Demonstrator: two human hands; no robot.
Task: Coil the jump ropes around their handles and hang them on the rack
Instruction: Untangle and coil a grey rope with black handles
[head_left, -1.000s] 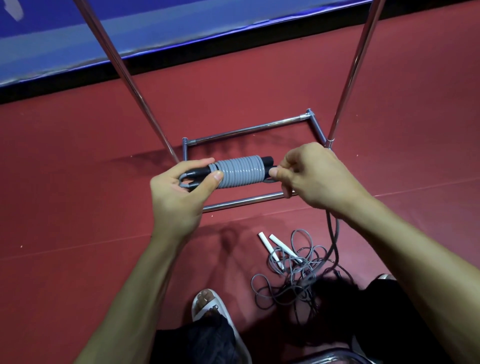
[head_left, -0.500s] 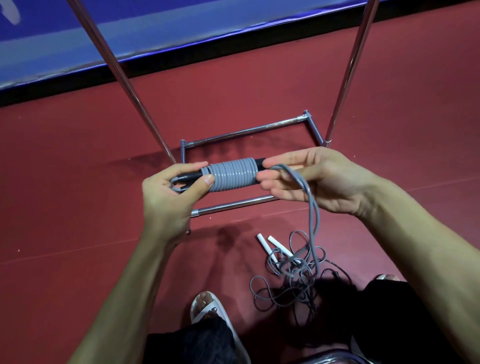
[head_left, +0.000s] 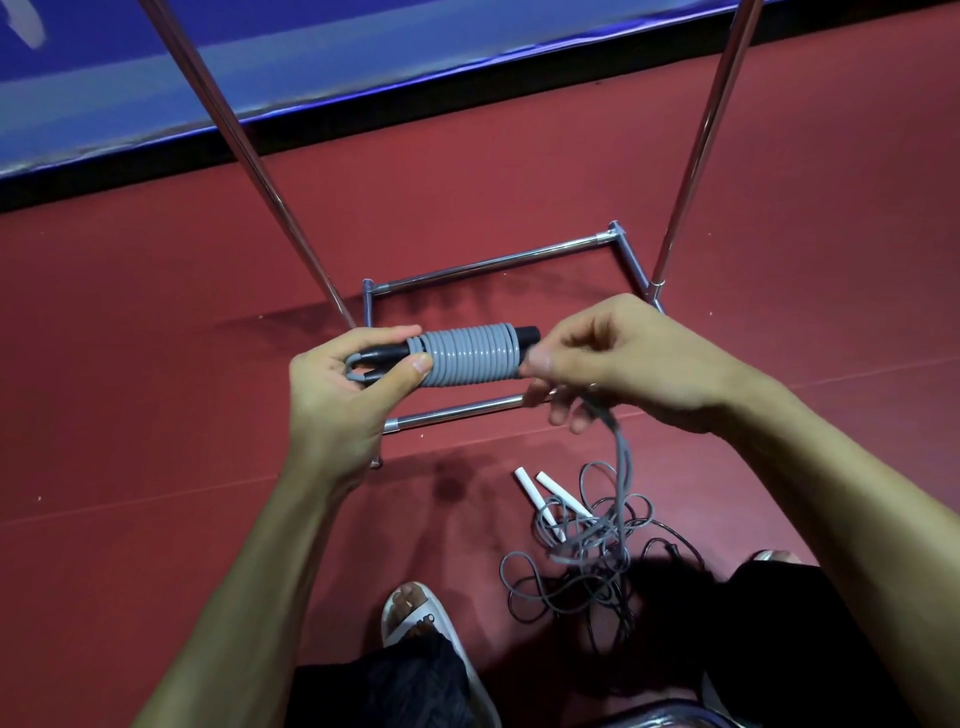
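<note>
I see a red floor (head_left: 156, 415) with the metal rack (head_left: 488, 267) standing on it. Above the rack's bottom bars, the left hand (head_left: 343, 395) grips two black handles (head_left: 387, 353) with grey rope (head_left: 467, 361) wound tight around them. The right hand (head_left: 639, 369) pinches the rope's loose end. A rope pile (head_left: 587, 566) and two white handles (head_left: 540, 499) lie on the floor.

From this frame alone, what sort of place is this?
Probably a gym or sports hall: red sports flooring, a blue banner or mat along its edge, jump ropes piled beside a metal rack.
</note>
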